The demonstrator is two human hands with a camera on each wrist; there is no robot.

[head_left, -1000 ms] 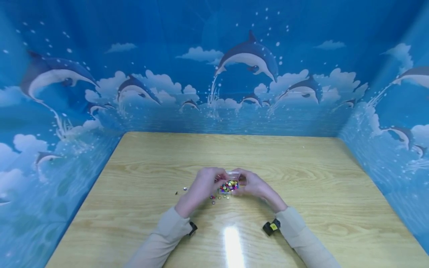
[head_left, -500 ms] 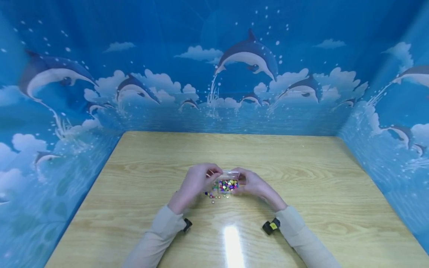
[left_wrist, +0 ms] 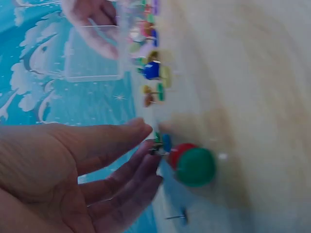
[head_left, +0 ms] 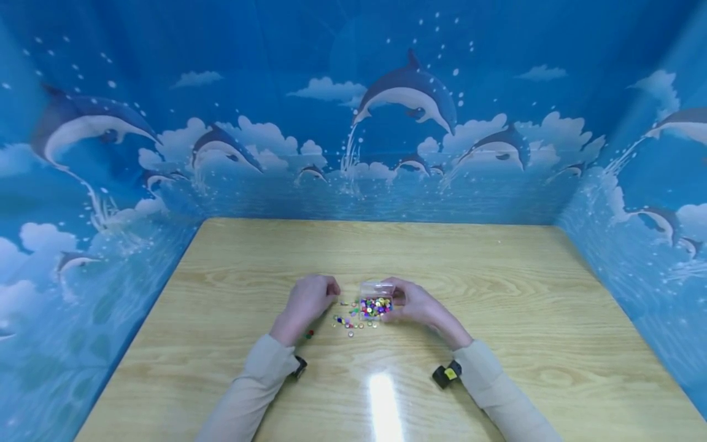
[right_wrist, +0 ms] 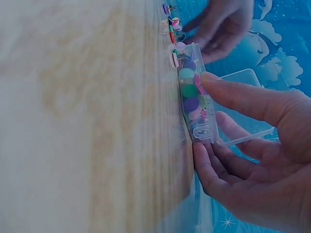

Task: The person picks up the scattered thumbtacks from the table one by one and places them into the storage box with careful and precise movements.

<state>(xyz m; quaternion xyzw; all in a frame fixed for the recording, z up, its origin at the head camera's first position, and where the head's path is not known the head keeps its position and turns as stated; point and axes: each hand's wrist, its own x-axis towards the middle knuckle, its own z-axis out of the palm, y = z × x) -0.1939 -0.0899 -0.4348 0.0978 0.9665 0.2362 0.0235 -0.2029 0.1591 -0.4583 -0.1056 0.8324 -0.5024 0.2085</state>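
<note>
A small clear plastic box (right_wrist: pixel 201 132) with its hinged lid (right_wrist: pixel 245 102) up sits on the table, filled with multicoloured thumbtacks (head_left: pixel 377 306). My right hand (head_left: pixel 411 302) grips the box from its right side, thumb on one wall and fingers around the other. Left of the box, my left hand (head_left: pixel 311 298) is low over the table, thumb and fingertips close together. In the left wrist view, a few small tacks (left_wrist: pixel 158 144) are right at those fingertips; I see no firm pinch on them. A green tack (left_wrist: pixel 197 167) and a red tack (left_wrist: pixel 176 152) lie beside that hand.
Several loose thumbtacks (head_left: pixel 343 321) are scattered on the wooden table (head_left: pixel 469 264) to the left and front of the box. One tack (left_wrist: pixel 181 216) lies with its pin pointing sideways near the left fingers. A blue dolphin-print cloth (head_left: pixel 309 104) encloses the table's back and sides.
My left hand has moved left from the box, and more loose tacks show between hand and box. My right hand keeps its grip on the box in the same spot.
</note>
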